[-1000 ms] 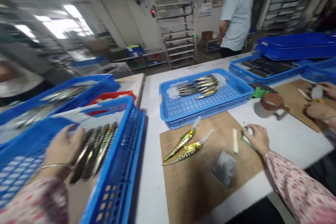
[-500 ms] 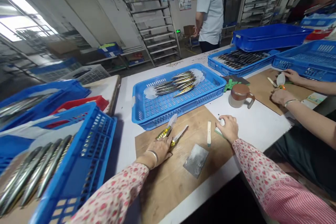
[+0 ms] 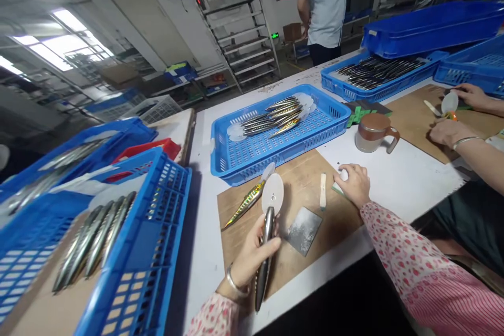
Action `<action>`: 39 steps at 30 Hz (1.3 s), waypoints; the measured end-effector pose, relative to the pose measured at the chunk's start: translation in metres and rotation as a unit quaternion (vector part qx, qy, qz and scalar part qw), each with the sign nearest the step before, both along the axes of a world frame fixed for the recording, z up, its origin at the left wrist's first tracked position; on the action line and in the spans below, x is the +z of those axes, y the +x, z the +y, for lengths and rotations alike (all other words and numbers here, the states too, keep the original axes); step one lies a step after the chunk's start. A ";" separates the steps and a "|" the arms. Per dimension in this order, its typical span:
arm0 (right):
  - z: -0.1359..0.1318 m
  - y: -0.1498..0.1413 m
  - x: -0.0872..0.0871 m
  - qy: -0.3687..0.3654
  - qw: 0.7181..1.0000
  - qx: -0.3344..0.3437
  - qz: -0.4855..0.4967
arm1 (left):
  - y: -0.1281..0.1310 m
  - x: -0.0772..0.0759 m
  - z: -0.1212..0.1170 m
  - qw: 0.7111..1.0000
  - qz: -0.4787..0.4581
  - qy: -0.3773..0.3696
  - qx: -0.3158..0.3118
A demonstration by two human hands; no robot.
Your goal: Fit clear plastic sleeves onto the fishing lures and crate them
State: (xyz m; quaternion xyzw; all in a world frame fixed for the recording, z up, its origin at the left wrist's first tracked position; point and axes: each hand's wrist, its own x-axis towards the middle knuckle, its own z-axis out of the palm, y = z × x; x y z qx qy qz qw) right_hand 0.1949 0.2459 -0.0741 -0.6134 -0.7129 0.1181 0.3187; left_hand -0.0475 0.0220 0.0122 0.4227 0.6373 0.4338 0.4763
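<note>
My left hand (image 3: pixel 249 257) is closed around the dark body of a fishing lure (image 3: pixel 268 228), thumb across its back. The lure's wide, translucent round lip points up and away from me. Behind it, a second fishing lure (image 3: pixel 247 201), gold and black, lies flat on the brown board (image 3: pixel 232 247). My right hand (image 3: pixel 355 185) rests at the board's right edge, fingers curled on a small white piece (image 3: pixel 344 174) with a green-edged flat piece beneath; most of it is hidden. Between the hands lie a pale stick (image 3: pixel 323 189) and a grey square plate (image 3: pixel 304 231).
A blue basket (image 3: pixel 236 170) behind the board holds several lures. More lures fill the basket (image 3: pixel 173 220) on the left. A brown-lidded jug (image 3: pixel 372 134) stands on the right, near a co-worker's hands (image 3: pixel 451 134). Another person (image 3: pixel 325 5) stands at the back.
My left hand has picked up one of the two lures from the board and turned it lip-up. My right hand stays on the white piece. The view has shifted slightly.
</note>
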 end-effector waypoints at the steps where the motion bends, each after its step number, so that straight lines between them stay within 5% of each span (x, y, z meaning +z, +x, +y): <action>1: 0.000 0.000 0.000 -0.003 1.000 0.001 -0.002 | 0.007 0.000 -0.004 1.000 -0.013 0.010 0.006; 10: 0.004 0.000 -0.002 -0.016 1.000 -0.005 -0.017 | 0.023 0.012 -0.017 0.997 0.064 0.044 -0.023; 20: 0.004 0.000 0.002 -0.030 0.999 -0.001 -0.025 | 0.020 -0.001 -0.018 0.972 0.221 0.029 -0.069; 27: 0.003 0.004 0.037 0.024 0.979 0.108 -0.174 | 0.012 0.002 -0.018 0.922 0.359 0.039 -0.143; 29: 0.001 0.002 0.050 0.064 0.953 0.203 -0.214 | 0.009 0.006 -0.017 0.905 0.390 0.027 -0.168; 33: -0.001 -0.008 0.062 0.074 0.840 0.435 -0.315 | 0.004 0.015 -0.012 0.866 0.457 -0.010 -0.203; 39: 0.006 -0.021 0.061 0.085 0.771 0.501 -0.384 | 0.004 0.023 0.002 0.829 0.495 0.007 -0.259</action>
